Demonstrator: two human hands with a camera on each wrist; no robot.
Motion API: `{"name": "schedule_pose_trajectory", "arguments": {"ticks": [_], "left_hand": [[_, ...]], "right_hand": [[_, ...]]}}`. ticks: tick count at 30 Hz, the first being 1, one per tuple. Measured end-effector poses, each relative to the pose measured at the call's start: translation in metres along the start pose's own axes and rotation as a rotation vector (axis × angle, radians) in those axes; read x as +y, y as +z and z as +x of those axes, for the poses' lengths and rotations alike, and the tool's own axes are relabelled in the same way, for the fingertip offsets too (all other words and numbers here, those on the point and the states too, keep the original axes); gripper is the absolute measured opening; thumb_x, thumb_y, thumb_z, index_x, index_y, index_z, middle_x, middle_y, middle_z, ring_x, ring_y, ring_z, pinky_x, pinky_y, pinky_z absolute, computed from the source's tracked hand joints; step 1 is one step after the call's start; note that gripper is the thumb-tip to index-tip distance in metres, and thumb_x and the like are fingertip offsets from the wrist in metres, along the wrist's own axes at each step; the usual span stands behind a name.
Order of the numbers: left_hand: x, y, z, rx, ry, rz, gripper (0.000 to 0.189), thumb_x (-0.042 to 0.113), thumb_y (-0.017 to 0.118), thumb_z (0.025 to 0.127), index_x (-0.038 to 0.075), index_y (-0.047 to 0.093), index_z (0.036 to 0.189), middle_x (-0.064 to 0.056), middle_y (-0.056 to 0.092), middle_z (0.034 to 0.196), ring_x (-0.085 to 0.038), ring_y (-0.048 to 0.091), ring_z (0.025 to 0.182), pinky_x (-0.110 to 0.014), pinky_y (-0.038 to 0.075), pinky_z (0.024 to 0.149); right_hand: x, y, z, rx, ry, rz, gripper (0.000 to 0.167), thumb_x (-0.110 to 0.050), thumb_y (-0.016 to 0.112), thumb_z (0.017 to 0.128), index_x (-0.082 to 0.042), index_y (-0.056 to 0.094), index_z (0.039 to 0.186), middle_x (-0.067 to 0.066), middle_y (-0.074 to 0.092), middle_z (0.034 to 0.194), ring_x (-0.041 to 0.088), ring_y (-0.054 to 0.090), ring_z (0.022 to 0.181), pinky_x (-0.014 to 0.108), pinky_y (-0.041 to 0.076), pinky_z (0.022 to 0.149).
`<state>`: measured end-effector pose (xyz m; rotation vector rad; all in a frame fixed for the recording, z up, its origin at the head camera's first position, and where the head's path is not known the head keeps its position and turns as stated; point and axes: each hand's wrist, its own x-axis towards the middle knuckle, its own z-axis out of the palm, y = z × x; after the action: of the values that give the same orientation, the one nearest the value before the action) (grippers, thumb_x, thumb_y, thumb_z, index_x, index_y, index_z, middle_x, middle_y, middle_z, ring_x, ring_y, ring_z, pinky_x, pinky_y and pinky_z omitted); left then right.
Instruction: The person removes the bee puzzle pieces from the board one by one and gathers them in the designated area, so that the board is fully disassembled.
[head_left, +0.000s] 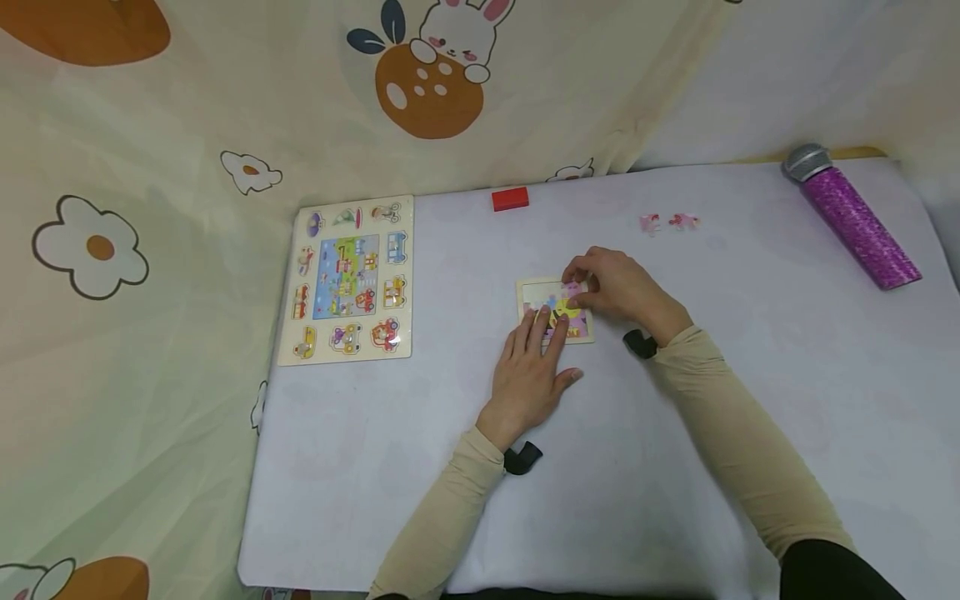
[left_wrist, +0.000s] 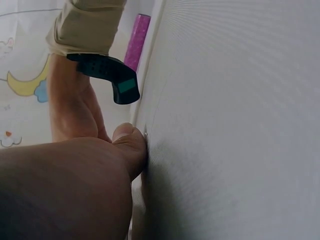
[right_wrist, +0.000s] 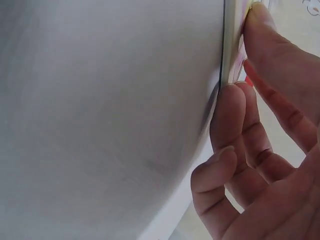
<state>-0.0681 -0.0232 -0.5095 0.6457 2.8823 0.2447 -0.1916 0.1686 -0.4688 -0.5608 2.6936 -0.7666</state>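
A small jigsaw puzzle in a pale shallow tray (head_left: pixel 534 292) lies near the middle of the table, with yellow and pink pieces in its lower and right parts. My left hand (head_left: pixel 528 379) rests with straight, spread fingers on its lower left part. At its upper right, my right hand (head_left: pixel 618 283) bends thumb and index finger around a pink piece (head_left: pixel 575 289), pinching it at the tray. The right wrist view shows the thumb (right_wrist: pixel 282 55) on the puzzle's face and other fingertips against the tray's edge (right_wrist: pixel 230 40). Fingers partly hide the pieces.
Two loose pink pieces (head_left: pixel 684 221) lie beyond my right hand. A larger picture board (head_left: pixel 405 318) with vehicle pieces lies at the left. A red block (head_left: pixel 510 198) sits by the far edge, and a microphone with a glittery purple handle (head_left: pixel 858 221) at the far right.
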Motion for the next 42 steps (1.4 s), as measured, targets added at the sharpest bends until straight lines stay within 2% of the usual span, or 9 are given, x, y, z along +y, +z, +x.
{"name": "schedule_pose_trajectory", "arguments": {"ticks": [8,19,29,34,42], "left_hand": [[0.0,-0.001,0.0,-0.008,-0.004,0.005,0.081,0.061,0.043,0.109,0.018,0.018,0.172,-0.013,0.01,0.179,-0.033,0.006,0.166,-0.045,0.019,0.132],[0.0,0.0,0.0,-0.001,0.004,0.01,0.08,0.06,0.043,0.109,0.017,0.018,0.171,-0.014,0.011,0.179,-0.034,0.008,0.166,-0.045,0.019,0.132],[0.001,0.001,0.001,0.002,0.001,0.016,0.08,0.06,0.043,0.109,0.017,0.019,0.171,-0.014,0.011,0.179,-0.034,0.007,0.166,-0.046,0.019,0.132],[0.0,0.001,0.001,0.0,0.002,0.011,0.08,0.06,0.043,0.109,0.017,0.018,0.171,-0.014,0.01,0.179,-0.034,0.007,0.166,-0.046,0.018,0.132],[0.001,0.002,0.001,0.004,0.0,0.023,0.08,0.06,0.042,0.109,0.017,0.018,0.171,-0.014,0.01,0.179,-0.033,0.006,0.166,-0.045,0.018,0.132]], "right_hand": [[0.0,0.001,0.001,-0.013,-0.006,-0.015,0.039,-0.016,0.091,0.086,-0.012,0.076,0.122,0.01,0.067,0.108,0.026,0.059,0.089,0.04,0.049,0.08],[-0.002,0.0,0.001,-0.026,-0.059,-0.061,0.037,-0.014,0.09,0.087,-0.012,0.078,0.122,0.011,0.065,0.11,0.027,0.059,0.094,0.045,0.052,0.089],[-0.001,-0.003,0.007,-0.084,-0.054,-0.155,0.035,-0.018,0.09,0.087,-0.017,0.073,0.118,0.01,0.063,0.111,0.027,0.059,0.096,0.046,0.054,0.091],[0.002,-0.005,0.008,-0.088,-0.119,-0.186,0.037,-0.017,0.089,0.088,-0.02,0.073,0.121,0.01,0.062,0.113,0.026,0.06,0.094,0.047,0.055,0.09],[0.005,-0.009,0.01,-0.081,-0.196,-0.215,0.033,-0.018,0.09,0.087,-0.022,0.072,0.115,0.009,0.062,0.113,0.026,0.061,0.088,0.047,0.056,0.083]]}}
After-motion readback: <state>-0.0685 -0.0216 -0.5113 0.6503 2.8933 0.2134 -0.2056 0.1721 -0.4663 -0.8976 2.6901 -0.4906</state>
